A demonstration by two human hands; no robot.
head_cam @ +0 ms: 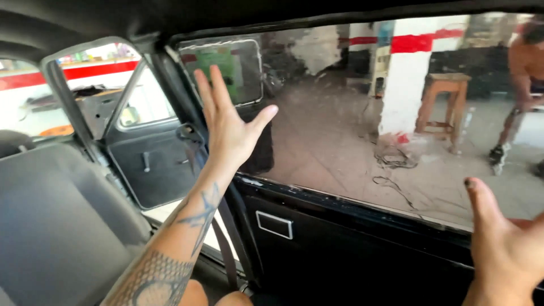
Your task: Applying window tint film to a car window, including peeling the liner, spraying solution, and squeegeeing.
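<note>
Head view: I keep left hand (229, 127) and right hand (504, 249) spread flat, empty, against the rear side window (351, 119); press evenly.

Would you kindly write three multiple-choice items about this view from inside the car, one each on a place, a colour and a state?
1. Where is the left hand?
A. flat near the front end of the large tinted side window
B. on the grey seat back
C. on the seat belt

2. What colour is the stripe on the white pillar outside?
A. blue
B. red
C. yellow

3. How is the right hand?
A. closed in a fist
B. gripping a tool
C. open and empty, thumb up

Answers:
1 A, its spread fingers lie against the glass area by the door frame.
2 B, a red band crosses the pillar near the top.
3 C, the palm is open with nothing in it.
</note>
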